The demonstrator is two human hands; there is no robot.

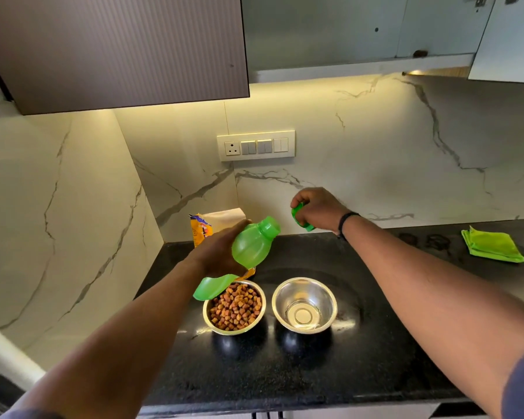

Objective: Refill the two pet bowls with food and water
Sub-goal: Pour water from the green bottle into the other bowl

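Observation:
Two steel pet bowls stand side by side on the black counter. The left bowl [234, 306] is full of brown kibble. The right bowl [304, 304] holds no kibble; I cannot tell whether any water is in it. My left hand [217, 252] grips a translucent green water bottle [253, 243], tilted above the counter behind the bowls with its open neck pointing up and right. My right hand [318, 208] holds the green bottle cap [300, 217], lifted away to the right of the neck.
An orange and white pet food bag [212, 225] stands against the marble wall behind my left hand. A folded green cloth [492, 244] lies at the far right of the counter [375, 358]. A switch panel [256, 145] sits on the wall.

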